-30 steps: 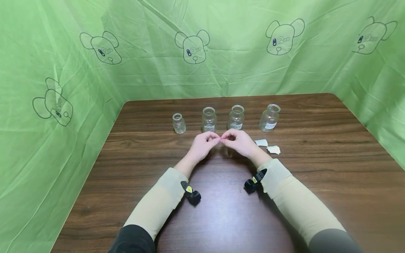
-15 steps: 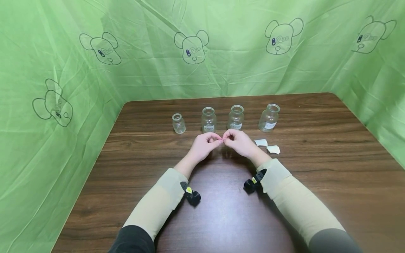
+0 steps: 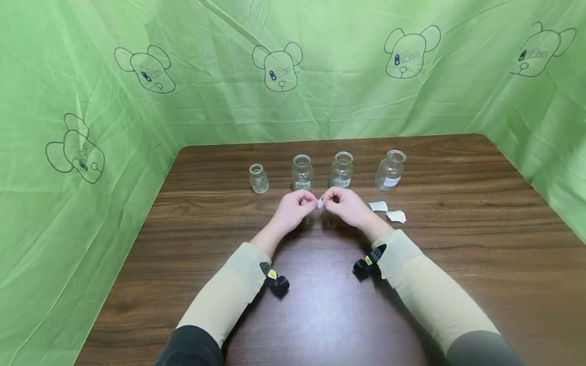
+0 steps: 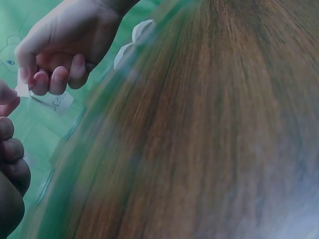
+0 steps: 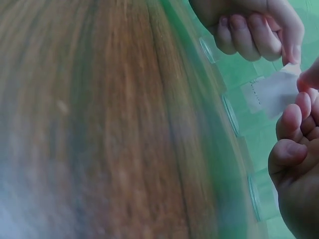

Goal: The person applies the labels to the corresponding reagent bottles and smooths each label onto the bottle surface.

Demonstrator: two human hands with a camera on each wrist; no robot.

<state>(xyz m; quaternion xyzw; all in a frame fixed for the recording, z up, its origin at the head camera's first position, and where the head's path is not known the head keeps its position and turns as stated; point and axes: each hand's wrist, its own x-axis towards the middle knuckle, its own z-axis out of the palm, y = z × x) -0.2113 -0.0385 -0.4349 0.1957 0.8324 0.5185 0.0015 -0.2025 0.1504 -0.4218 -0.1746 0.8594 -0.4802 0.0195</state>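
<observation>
A small white label [image 3: 320, 204] is held up between my two hands, over the table in front of the glass jars. My left hand [image 3: 293, 211] pinches its left edge with thumb and forefinger. At the other edge, the thumb and forefinger of my right hand [image 3: 345, 206] pinch it as well. The right wrist view shows the label [image 5: 280, 92] as a thin, slanted sheet, its corner at the left forefinger. Just behind the hands stand two glass jars [image 3: 302, 170] [image 3: 341, 169], each with a white printed label low on its front.
A smaller glass jar [image 3: 259, 180] without a visible label stands at the left of the row. Another labelled jar [image 3: 390, 170] stands at the right. Two white paper scraps [image 3: 378, 206] [image 3: 396, 216] lie right of my right hand on the wooden table [image 3: 206, 213].
The fingertips were together before and have now parted slightly, so the white label shows between them. The jars and paper scraps have not moved.
</observation>
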